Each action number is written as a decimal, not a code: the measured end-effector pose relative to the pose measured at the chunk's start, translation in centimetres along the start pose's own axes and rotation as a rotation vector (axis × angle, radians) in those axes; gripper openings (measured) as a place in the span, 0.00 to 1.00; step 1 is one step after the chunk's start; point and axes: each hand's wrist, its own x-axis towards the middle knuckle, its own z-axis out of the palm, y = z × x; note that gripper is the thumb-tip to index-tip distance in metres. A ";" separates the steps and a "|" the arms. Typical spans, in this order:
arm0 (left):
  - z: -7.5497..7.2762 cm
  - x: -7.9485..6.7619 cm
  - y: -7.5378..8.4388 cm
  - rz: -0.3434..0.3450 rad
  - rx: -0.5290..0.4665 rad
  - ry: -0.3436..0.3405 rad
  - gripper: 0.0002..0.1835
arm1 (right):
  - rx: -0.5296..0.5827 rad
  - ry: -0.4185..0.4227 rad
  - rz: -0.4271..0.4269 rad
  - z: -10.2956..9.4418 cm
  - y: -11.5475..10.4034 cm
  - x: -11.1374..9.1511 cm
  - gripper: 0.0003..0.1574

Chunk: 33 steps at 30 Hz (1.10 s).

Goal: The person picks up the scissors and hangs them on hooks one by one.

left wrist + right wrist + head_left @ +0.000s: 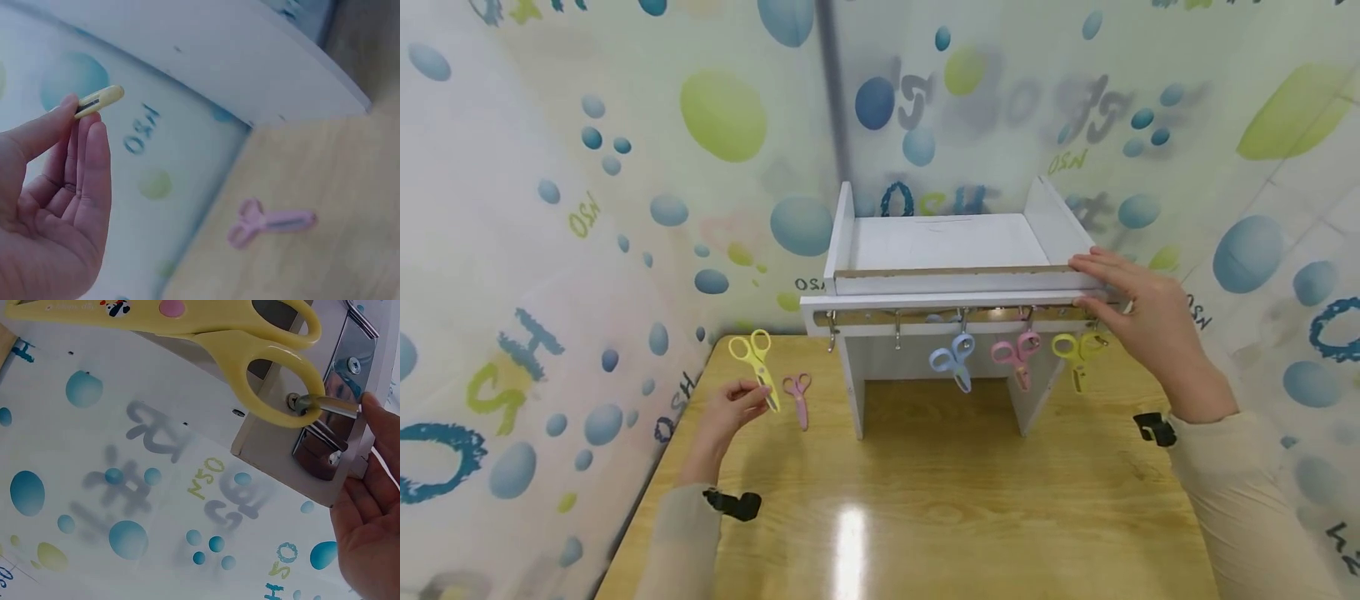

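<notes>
My left hand [732, 414] pinches yellow scissors [761, 367] by the blade end between thumb and fingers, with the handle loops pointing up. On the table just right of it lies a pair of pink scissors [802, 402]. At the right end of the white shelf [925, 283], my right hand [1157, 325] holds the edge, fingers on top and thumb at the front rail. Blue scissors [955, 361], another pink pair [1018, 358] and another yellow pair [1078, 354] hang from the rail's hooks. In the right wrist view, a metal hook [334, 406] passes through a loop of the hanging yellow pair.
Two metal hooks, a left one [831, 329] and its neighbour [897, 329], show at the rail's left part. The shelf stands on white side panels on the wooden table [955, 500]. A patterned curtain [625, 275] surrounds the table's back and sides.
</notes>
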 end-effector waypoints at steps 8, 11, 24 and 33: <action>1.7 -3.3 5.1 0.173 -0.002 -0.035 0.11 | 0.001 0.004 -0.005 0.2 0.1 -0.1 0.35; 2.4 -4.1 6.4 0.242 0.007 -0.073 0.11 | 0.000 0.011 -0.008 0.2 0.1 -0.1 0.35; 5.7 -6.5 8.9 0.440 0.036 -0.291 0.05 | -0.009 0.030 -0.022 0.3 0.3 -0.3 0.36; 7.9 -7.4 9.1 0.418 0.087 -0.382 0.08 | -0.017 0.036 -0.028 0.3 0.3 -0.2 0.36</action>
